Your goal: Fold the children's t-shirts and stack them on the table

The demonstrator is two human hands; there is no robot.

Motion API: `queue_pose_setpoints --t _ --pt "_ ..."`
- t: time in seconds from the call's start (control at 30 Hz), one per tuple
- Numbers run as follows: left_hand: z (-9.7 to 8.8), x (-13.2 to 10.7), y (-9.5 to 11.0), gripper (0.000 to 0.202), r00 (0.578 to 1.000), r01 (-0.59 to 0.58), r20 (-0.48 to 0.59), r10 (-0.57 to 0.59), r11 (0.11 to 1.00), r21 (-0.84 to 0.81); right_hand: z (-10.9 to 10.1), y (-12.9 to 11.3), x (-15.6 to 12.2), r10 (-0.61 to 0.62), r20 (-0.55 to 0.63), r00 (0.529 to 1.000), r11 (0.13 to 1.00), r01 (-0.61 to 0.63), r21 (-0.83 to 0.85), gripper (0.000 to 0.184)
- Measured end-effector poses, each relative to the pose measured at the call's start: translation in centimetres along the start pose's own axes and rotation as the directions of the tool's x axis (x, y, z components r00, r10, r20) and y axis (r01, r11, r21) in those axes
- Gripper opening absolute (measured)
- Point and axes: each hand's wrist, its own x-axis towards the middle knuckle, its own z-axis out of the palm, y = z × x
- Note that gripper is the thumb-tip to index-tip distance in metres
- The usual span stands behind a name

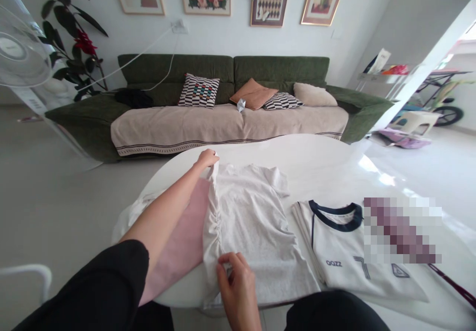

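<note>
A light grey T-shirt (pixel 256 222) lies spread on a round white table (pixel 320 162), its left side folded over into a gathered edge. My left hand (pixel 207 159) reaches across and pinches the far top corner of that fold, near the shoulder. Closer to me, my right hand (pixel 236 281) pinches the same fold at the hem. A pink garment (pixel 186 241) lies under my left forearm, to the left of the grey shirt.
A folded white jersey with a navy collar (pixel 345 251) lies to the right of the grey shirt. A blurred patch covers something at the table's right. Behind the table stands a green sofa (pixel 230 107) with several cushions. A fan (pixel 22 53) stands at left.
</note>
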Motion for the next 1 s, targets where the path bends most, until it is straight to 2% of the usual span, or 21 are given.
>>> queue_pose_setpoints --t 0.13,0.27,0.37,0.43,0.53,0.63,0.73,0.83,0.87,0.93,1.0 --pt "3.7 -0.6 3.7 0.02 0.999 -0.025 0.052 0.017 0.989 0.147 0.2 1.1 -0.8 -0.014 0.007 1.0 0.998 0.015 -0.062 0.011" --pt "6.8 -1.9 5.4 0.015 0.973 -0.092 0.228 0.048 0.978 0.188 0.5 1.1 -1.6 0.013 0.116 0.993 0.951 0.023 -0.309 0.02" --pt "6.7 -2.2 6.1 0.02 0.94 -0.157 0.33 0.091 0.971 0.178 -0.1 0.2 -1.9 0.083 0.23 0.97 0.849 0.051 -0.525 0.035" --pt "5.8 -2.3 6.1 0.025 0.936 -0.201 0.325 0.137 0.964 0.174 -0.8 -0.5 -1.7 0.089 0.237 0.967 0.806 0.07 -0.588 0.041" --pt "4.8 -3.6 5.1 0.031 0.955 -0.257 0.2 0.219 0.948 0.189 -1.0 -0.8 -1.1 -0.077 0.156 0.985 0.811 0.152 -0.564 0.041" --pt "6.0 -6.7 2.6 0.038 0.959 -0.283 0.047 0.28 0.933 0.222 0.1 0.2 -0.6 -0.261 0.147 0.954 0.816 0.299 -0.495 0.043" --pt "8.9 -10.0 -0.4 0.046 0.95 -0.301 -0.005 0.312 0.92 0.252 1.9 1.5 -1.1 -0.229 0.233 0.945 0.844 0.312 -0.436 0.056" --pt "11.1 -11.7 -2.5 0.054 0.933 -0.336 -0.034 0.359 0.897 0.286 2.5 1.7 -2.3 -0.147 0.324 0.935 0.879 0.274 -0.391 0.066" --pt "11.4 -11.8 -2.9 0.055 0.927 -0.345 -0.039 0.372 0.891 0.296 2.2 1.6 -2.6 -0.146 0.37 0.918 0.888 0.287 -0.361 0.064" --pt "11.7 -11.7 -3.2 0.055 0.922 -0.355 -0.043 0.385 0.883 0.306 0.8 1.3 -2.3 -0.176 0.43 0.885 0.916 0.307 -0.258 0.047" --pt "11.6 -11.4 -3.2 0.055 0.918 -0.361 -0.049 0.394 0.88 0.31 -1.6 1.5 -0.4 -0.186 0.352 0.917 0.951 0.259 -0.171 0.03"
